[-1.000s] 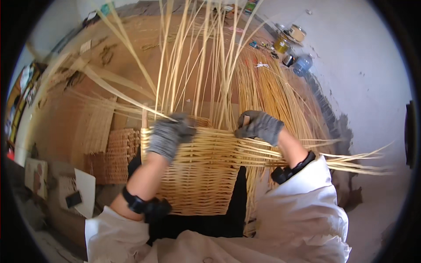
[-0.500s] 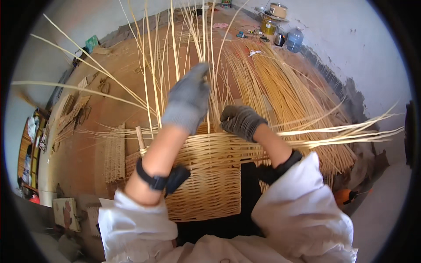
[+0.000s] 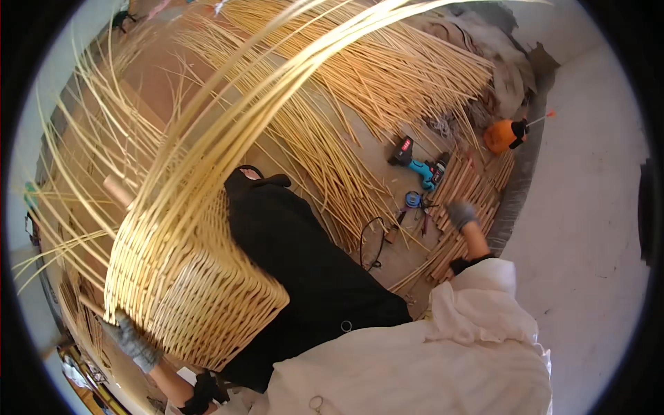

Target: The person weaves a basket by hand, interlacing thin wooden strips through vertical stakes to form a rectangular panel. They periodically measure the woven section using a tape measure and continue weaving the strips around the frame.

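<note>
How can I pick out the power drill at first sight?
Start from the pale wall on the right, with an orange bottle near its foot. Left of that bottle lies the power drill, higher in the picture than the gloved right hand. Its teal-and-black body sets it apart from the smaller round blue item below.

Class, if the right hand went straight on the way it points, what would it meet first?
The right hand would probably meet the drill, unless it dips into the brown sticks; depth is unclear.

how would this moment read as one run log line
left hand: at woven basket edge | right hand: near brown sticks, grip unclear | nearby: teal-and-black drill, orange bottle
</note>
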`<state>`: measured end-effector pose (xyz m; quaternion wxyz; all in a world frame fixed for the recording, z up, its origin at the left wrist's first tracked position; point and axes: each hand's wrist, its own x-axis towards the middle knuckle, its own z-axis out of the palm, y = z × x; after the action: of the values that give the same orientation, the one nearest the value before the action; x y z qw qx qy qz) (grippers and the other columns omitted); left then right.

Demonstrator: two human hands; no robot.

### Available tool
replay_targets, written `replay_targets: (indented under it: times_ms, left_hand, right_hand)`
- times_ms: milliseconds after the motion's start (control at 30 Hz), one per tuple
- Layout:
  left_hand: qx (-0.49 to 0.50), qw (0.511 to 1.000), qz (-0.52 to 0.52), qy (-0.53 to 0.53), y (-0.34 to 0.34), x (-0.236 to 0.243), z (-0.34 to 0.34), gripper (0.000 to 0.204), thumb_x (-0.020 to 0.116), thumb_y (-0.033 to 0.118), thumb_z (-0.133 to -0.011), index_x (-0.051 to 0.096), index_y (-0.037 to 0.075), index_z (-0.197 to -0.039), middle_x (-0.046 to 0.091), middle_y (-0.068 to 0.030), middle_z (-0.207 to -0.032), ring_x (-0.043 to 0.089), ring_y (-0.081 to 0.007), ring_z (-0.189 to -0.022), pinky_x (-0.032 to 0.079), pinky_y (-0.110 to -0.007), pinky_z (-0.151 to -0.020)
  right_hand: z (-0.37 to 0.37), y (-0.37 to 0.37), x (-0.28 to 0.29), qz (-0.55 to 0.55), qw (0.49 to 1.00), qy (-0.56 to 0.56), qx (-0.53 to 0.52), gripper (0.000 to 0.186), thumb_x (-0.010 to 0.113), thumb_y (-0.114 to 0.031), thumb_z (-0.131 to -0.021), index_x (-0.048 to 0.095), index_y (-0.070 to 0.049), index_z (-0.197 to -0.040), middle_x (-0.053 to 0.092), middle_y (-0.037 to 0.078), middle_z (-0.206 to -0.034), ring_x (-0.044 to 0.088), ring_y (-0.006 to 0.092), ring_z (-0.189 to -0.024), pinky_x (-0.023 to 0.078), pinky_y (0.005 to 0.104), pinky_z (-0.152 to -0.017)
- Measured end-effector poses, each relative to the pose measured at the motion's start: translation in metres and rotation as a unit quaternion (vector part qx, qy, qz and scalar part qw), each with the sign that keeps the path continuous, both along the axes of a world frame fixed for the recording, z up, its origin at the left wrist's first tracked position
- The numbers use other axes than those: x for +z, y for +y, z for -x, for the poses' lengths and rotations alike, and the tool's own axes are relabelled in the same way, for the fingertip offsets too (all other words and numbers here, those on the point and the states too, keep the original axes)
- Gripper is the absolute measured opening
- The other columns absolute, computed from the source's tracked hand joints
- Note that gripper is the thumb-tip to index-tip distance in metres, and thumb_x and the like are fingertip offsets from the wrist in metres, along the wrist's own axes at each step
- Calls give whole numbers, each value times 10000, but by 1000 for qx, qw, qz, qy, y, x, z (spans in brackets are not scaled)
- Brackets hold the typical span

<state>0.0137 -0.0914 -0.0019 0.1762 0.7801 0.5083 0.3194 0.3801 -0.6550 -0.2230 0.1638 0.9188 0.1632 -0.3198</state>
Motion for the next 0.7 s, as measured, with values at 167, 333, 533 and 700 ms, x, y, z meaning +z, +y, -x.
replay_targets:
  times_ms: [167, 333, 533, 700]
  left_hand:
    - [5, 959, 149, -243, -39, -2, -29, 616, 524, 413, -793, 327, 41, -1243, 486, -147, -1094, 549, -234, -844, 482, -296, -648]
    - [56, 932, 212, -290, -19, -2, 4, 589, 539, 353, -800, 325, 18, -1234, 447, -123, -1155, 472, -229, -998, 416, -326, -825]
    - [30, 938, 130, -321, -8, -37, 32, 334, 503, 110, -824, 426, -3, -1129, 531, -87, -984, 525, -176, -840, 459, -287, -731]
    - [-54, 940, 96, -324, -36, -14, -26, 483, 583, 161, -789, 348, -1, -1179, 506, -42, -968, 480, -113, -861, 410, -238, -749]
  right_hand:
    - [84, -94, -190, -107, 976, 175, -72, 384, 567, -244, -716, 541, -95, -1069, 514, 177, -1098, 511, 312, -991, 427, 372, -813]
    - [29, -5, -176, -136, 866, -49, -478, 551, 564, -426, -682, 448, -199, -1171, 493, 199, -1112, 503, 324, -995, 402, 415, -832]
    - [-26, 56, -245, -107, 968, -76, -214, 625, 601, -421, -693, 391, -131, -1205, 519, 149, -1082, 519, 314, -953, 441, 394, -757]
    - [-24, 90, -251, -121, 974, 8, -194, 614, 598, -426, -698, 401, -122, -1193, 524, 136, -1069, 527, 301, -934, 448, 384, -746]
